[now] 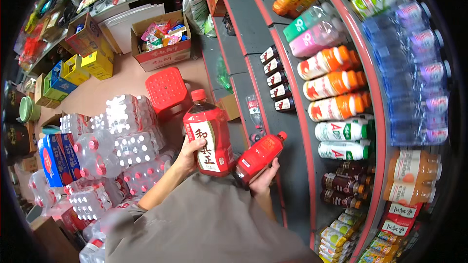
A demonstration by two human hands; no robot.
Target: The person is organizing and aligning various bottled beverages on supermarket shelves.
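Observation:
My left hand [191, 153] grips a large plastic drink bottle [209, 138] with a red cap and a red and white label that bears writing. It stands nearly upright before my chest. A smaller red-labelled drink bottle [259, 157] leans to the right, its red cap up, with my right hand [266, 177] closed around its far side. The lower ends of the two bottles are close together; whether they touch I cannot tell. Just beyond them is a red plastic stool [166, 87]. To the right of my right hand runs a dark shelf [292, 175] with a red edge.
Tiered shelves on the right hold orange-capped bottles [325, 84], small dark bottles [278, 80] and shrink-wrapped blue bottles [387, 76]. Packs of bottled water [135, 146] are stacked at my left. An open carton [161, 56] of colourful packets stands on the floor [124, 76] ahead.

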